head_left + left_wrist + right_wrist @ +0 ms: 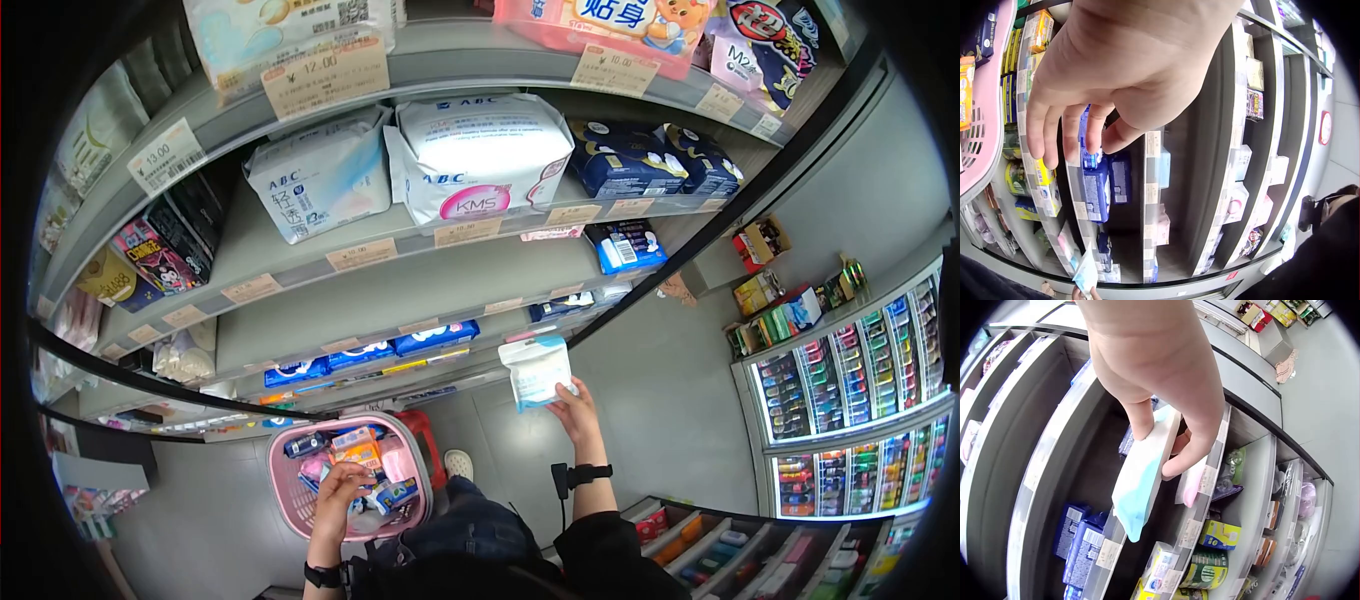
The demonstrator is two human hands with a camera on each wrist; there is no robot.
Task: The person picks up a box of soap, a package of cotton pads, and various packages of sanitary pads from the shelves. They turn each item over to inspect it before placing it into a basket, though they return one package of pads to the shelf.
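In the head view my right hand pinches a white and light-blue soft packet in front of the lower shelves. The right wrist view shows this packet edge-on, with my thumb and fingers on its two sides. My left hand hangs over the pink basket, its fingers loosely bent and holding nothing. Several colourful packages, among them an orange pack, lie in the basket. From the left wrist, the left hand appears in front of the shelves, with the basket's wall beside it.
Shelves rise ahead, bearing white ABC packs, dark blue packs and blue packs lower down. A red stool-like object stands beside the basket. Lit drink coolers are at the right, and another goods rack is behind my right arm.
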